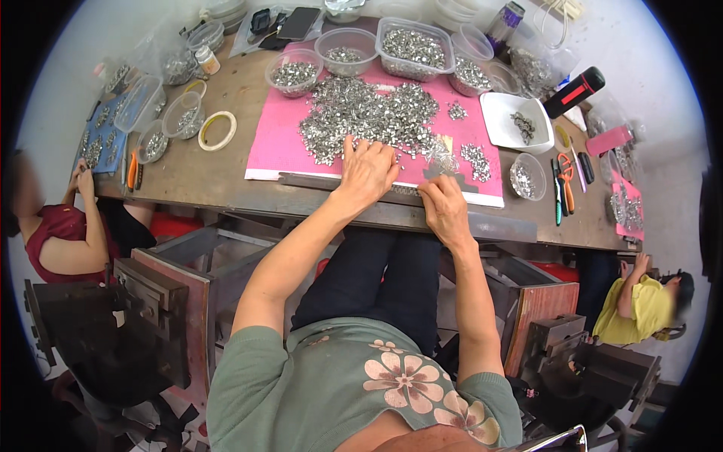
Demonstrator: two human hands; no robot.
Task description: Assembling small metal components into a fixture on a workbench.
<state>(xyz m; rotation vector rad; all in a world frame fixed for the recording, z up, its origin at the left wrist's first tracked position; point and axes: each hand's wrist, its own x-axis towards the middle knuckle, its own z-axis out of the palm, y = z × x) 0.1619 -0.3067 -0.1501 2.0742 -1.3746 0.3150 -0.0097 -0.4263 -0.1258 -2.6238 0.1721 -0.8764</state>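
Note:
A large heap of small silvery metal pieces [369, 113] covers the middle of a pink mat [275, 139]. My left hand [367, 173] lies at the heap's near edge, its fingers stretched out and touching the pieces. To its right, my right hand [446, 207] has thumb and fingertips pinched together at a dark metal bar [309, 181] along the mat's front edge. Whatever sits in that pinch is too small or hidden to name. Just beyond the right hand are a small pile of thin clear-looking bits [443, 160] and a loose group of metal pieces [476, 162].
Plastic tubs of metal pieces [413, 69] line the mat's far side. A white tray [497, 113], orange-handled pliers [566, 188] and a black bottle [576, 92] stand right; a tape roll [218, 131] lies left. Co-workers sit at the far left [68, 241] and far right [633, 309].

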